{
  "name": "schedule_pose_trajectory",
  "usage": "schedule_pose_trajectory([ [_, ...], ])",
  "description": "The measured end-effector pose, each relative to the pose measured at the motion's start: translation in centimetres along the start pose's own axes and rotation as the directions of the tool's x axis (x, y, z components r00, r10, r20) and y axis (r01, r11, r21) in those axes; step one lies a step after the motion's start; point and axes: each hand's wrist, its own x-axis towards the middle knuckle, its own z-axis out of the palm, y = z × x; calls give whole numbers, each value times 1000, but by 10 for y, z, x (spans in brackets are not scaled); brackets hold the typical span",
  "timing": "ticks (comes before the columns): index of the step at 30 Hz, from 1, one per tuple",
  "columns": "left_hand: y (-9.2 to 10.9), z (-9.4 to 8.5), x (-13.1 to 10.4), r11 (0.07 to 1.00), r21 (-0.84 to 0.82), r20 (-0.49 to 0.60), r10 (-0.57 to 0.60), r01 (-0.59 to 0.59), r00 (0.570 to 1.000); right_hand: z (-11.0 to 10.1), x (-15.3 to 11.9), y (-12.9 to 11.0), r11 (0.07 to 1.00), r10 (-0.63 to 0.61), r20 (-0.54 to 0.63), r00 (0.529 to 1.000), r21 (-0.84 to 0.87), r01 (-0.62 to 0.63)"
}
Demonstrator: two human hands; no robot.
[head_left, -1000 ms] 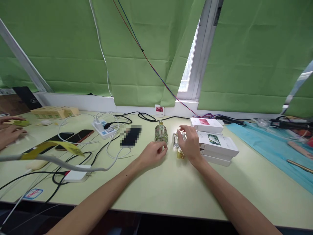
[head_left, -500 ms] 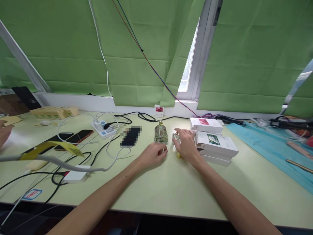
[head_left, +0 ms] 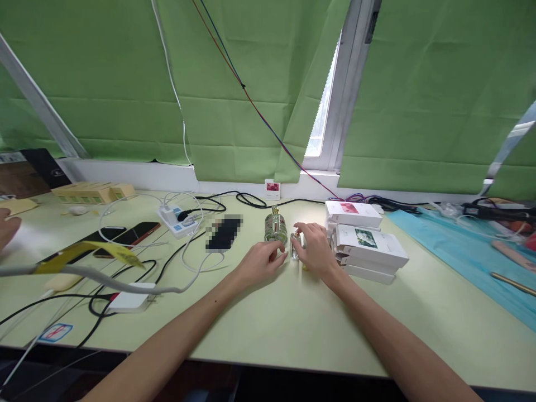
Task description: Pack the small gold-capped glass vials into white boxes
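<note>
My right hand is pinching a small bottle, maybe to stop tipping; my empty, half-open left hand is resting by a big bottle, toward the table's far edge.

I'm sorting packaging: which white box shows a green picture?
The top box of the front stack, beside the right hand; the other two pictures are pinkish-red.

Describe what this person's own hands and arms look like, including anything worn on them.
The left hand and right hand are bare, with no gloves. No watch, bracelet or sleeve shows on either forearm. The left forearm has one small spot.
</note>
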Motion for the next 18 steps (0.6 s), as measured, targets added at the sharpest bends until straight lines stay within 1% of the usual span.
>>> schedule_pose_trajectory([
  [6,2,-2,0,999,-18,-7,-35,35,999,-2,-1,-4,999,-49,-20,999,18,49],
  [11,2,-2,0,999,-25,8,-46,46,999,-2,0,-5,994,-93,-34,995,49,95],
  [18,0,-2,-1,998,-47,-27,-39,37,999,-1,-1,-7,981,-140,-34,990,132,144],
])
